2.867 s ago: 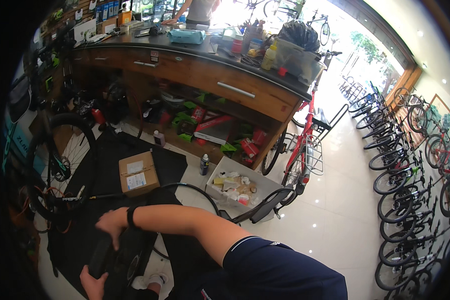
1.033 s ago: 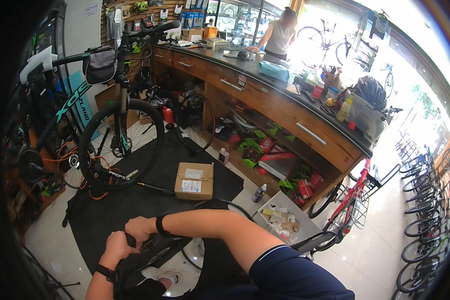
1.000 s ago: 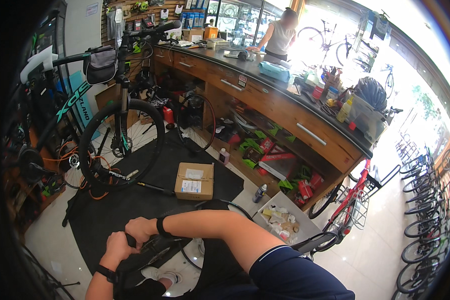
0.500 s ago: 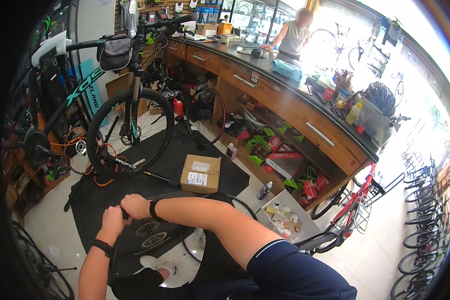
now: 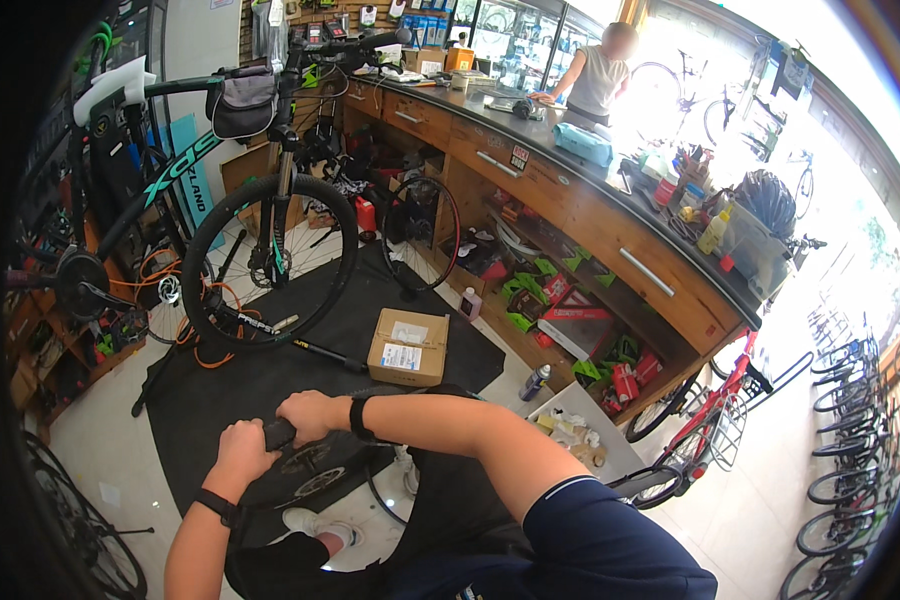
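My left hand (image 5: 246,455) is closed around the dark tyre (image 5: 280,433) of a bicycle wheel standing in front of me. Just to its right, my right hand (image 5: 312,416) grips the same tyre from above, fingers curled over it. A short stretch of black rubber shows between the two hands. Below them the sprockets (image 5: 305,460) and a round disc (image 5: 320,482) are partly visible; my right forearm hides much of the wheel. My shoe (image 5: 315,522) rests on the floor beneath.
Beyond the wheel, a cardboard box (image 5: 407,347) sits on a black mat (image 5: 220,385). A mountain bike (image 5: 270,250) stands at left. On the right are a spray can (image 5: 535,382), a white tray of scraps (image 5: 610,455) and a long wooden counter (image 5: 570,225), with a person (image 5: 595,80) behind it.
My hands have moved apart along the tyre, my right hand going right, so a piece of rubber now shows between them. The whole view has shifted slightly.
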`<state>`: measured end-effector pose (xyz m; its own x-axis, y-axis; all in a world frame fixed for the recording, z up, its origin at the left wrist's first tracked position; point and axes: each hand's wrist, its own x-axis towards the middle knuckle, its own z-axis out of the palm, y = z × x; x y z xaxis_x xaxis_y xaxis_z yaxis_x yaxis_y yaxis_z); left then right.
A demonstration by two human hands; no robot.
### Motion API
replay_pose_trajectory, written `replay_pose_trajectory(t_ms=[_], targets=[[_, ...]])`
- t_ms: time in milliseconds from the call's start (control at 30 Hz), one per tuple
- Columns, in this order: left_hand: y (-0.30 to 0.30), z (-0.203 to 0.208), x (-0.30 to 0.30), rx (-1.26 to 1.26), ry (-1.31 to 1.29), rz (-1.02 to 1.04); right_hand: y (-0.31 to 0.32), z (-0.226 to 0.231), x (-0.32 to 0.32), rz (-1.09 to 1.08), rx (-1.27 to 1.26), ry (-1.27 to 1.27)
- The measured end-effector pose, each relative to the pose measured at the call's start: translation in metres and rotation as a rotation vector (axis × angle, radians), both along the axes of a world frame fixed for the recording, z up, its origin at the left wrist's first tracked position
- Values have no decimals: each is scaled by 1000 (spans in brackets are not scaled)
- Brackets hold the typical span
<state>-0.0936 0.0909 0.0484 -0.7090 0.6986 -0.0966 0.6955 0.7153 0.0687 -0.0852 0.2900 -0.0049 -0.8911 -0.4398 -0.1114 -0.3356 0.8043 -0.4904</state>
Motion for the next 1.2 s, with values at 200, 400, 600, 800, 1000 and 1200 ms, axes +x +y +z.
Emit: replay_pose_trajectory(t_ms=[200, 400, 600, 800, 1000, 1200], targets=[[25, -4, -2, 56, 9, 30, -15, 1, -7, -45, 86, 69], [11, -42, -40, 80, 105, 116, -38, -18, -37, -123, 32, 252], [-2, -65, -60, 171, 279, 95, -60, -15, -51, -258, 92, 311], [-9, -49, -66, 36, 251, 6, -47, -10, -46, -166, 34, 327], [-3, -11, -14, -37, 2, -61, 13, -10, 7, -34, -38, 88], [30, -13, 3, 99, -49, -149, 1, -2, 21, -5, -5, 68]])
